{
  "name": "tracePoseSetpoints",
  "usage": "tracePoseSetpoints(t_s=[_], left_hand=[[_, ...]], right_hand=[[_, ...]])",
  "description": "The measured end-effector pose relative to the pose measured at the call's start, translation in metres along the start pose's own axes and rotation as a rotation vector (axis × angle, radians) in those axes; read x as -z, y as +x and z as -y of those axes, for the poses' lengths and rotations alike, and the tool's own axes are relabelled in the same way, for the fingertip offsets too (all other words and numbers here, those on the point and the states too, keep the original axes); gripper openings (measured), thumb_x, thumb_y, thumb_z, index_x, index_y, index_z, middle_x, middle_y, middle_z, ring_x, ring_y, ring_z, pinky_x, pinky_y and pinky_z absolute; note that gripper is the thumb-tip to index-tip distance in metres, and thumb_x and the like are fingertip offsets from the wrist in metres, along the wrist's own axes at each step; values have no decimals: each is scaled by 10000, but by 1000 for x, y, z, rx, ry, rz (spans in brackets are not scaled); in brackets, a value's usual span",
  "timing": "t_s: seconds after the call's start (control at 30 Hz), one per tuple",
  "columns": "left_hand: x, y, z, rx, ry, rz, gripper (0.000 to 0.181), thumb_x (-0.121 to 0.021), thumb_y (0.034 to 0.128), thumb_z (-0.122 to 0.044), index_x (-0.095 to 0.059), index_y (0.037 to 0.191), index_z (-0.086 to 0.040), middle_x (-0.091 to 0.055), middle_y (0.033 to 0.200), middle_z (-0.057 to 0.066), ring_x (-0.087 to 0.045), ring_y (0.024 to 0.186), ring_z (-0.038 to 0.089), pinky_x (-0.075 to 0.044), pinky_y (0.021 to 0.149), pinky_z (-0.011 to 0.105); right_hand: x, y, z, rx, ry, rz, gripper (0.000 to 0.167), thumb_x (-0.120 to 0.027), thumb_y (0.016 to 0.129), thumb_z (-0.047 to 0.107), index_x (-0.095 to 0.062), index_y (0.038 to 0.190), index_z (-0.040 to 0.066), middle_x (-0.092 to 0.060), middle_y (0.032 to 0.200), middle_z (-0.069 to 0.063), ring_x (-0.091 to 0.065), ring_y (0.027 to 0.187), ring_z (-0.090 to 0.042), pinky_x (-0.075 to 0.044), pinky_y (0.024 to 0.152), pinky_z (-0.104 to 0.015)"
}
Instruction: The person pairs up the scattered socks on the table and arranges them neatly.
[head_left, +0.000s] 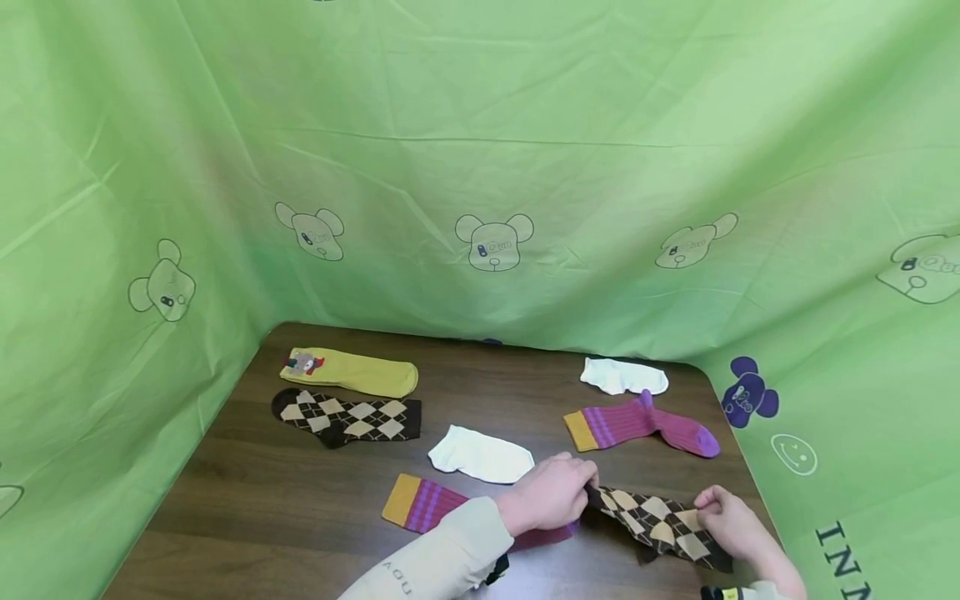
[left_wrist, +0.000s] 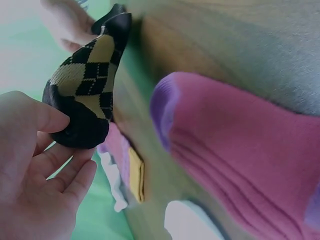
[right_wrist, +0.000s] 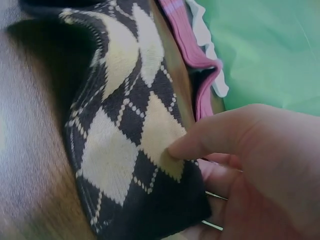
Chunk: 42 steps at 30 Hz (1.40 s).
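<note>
An argyle sock (head_left: 654, 518) in black, tan and cream stretches between both hands at the table's right front. My left hand (head_left: 550, 492) pinches its dark toe end; in the left wrist view the thumb of that hand (left_wrist: 37, 150) lies on the black toe of the sock (left_wrist: 82, 75). My right hand (head_left: 738, 527) pinches the cuff end, and in the right wrist view the thumb of the hand (right_wrist: 250, 155) presses on a cream diamond of the sock (right_wrist: 110, 150). Under my left forearm lies a magenta sock (head_left: 442, 504) with a yellow cuff, partly hidden.
A white sock (head_left: 482, 455) lies just behind my left hand. Farther back right are another white sock (head_left: 624, 377) and a magenta sock (head_left: 618, 421). At the left lie a yellow sock (head_left: 360, 372) and a second argyle sock (head_left: 367, 419). Green cloth (head_left: 495, 300) encloses the wooden table (head_left: 225, 483).
</note>
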<state>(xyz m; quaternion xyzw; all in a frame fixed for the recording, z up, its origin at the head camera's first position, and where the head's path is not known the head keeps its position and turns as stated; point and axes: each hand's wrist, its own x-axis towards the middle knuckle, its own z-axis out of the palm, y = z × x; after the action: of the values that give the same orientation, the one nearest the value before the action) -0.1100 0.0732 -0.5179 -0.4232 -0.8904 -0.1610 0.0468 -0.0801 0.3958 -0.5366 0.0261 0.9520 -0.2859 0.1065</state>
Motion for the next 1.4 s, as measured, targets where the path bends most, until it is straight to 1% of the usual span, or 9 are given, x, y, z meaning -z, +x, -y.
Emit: tracePoseSetpoints(t_s=[0.13,0.3,0.43,0.53,0.77,0.93,1.1,1.27,1.4], left_hand=[[6,2,7,24,-76,-30,171,-655,901,-88,-662,1048,-173,-683,1010,-109,-594,902,57,-436,864,147],[12,4,14,84,-153,-47,168,-616,924,-72,-662,1054,-168,-678,1015,-104,-588,912,65,-442,861,149],[16,4,20,113,-187,-77,158,-607,930,-72,-662,1043,-169,-675,994,-105,-584,897,67,-447,843,157],[19,4,25,123,-205,-116,157,-611,925,-71,-666,1046,-154,-680,992,-86,-593,894,85,-457,840,176],[25,2,39,183,-252,-159,143,-596,941,-91,-647,1063,-146,-673,1002,-58,-601,937,118,-480,845,229],[31,0,50,242,-321,-187,150,-579,958,-97,-652,1074,-159,-679,1017,-51,-616,981,126,-501,852,265],[36,-2,61,288,-370,-222,146,-566,972,-104,-659,1064,-167,-689,1022,-49,-618,971,122,-507,844,284],[39,-5,71,317,-407,-271,130,-573,951,-84,-655,1019,-158,-682,968,-53,-605,900,119,-501,816,296],[44,-7,76,345,-434,-300,126,-572,944,-70,-653,1004,-147,-672,944,-48,-602,879,134,-501,807,317]], right_hand=[[-3,2,2,11,19,-48,114,-629,859,7,-525,903,13,-602,810,-27,-564,747,-185,-465,693,-360],[-6,3,7,82,23,-101,120,-631,881,-39,-597,840,68,-618,808,-26,-554,724,-143,-459,686,-345],[-5,5,14,82,23,-80,168,-615,912,-44,-687,845,93,-702,914,-103,-588,778,-183,-467,719,-392],[-5,8,20,67,36,-50,185,-586,936,-28,-730,888,77,-717,1005,-155,-596,820,-213,-473,743,-402],[-4,13,32,64,79,-15,194,-561,983,23,-754,969,41,-724,1076,-168,-646,1004,-305,-505,840,-416],[-4,16,42,59,121,-15,165,-604,981,88,-759,982,33,-732,1046,-130,-642,933,-220,-501,795,-344],[-7,19,52,93,127,-20,148,-676,957,174,-745,964,44,-735,986,-80,-639,882,-165,-496,786,-315],[-11,21,61,81,143,-4,227,-761,906,303,-716,925,82,-708,931,-27,-604,849,-157,-479,749,-299],[-13,22,69,66,151,12,276,-798,869,339,-700,932,89,-699,945,-27,-586,860,-170,-470,754,-311]])
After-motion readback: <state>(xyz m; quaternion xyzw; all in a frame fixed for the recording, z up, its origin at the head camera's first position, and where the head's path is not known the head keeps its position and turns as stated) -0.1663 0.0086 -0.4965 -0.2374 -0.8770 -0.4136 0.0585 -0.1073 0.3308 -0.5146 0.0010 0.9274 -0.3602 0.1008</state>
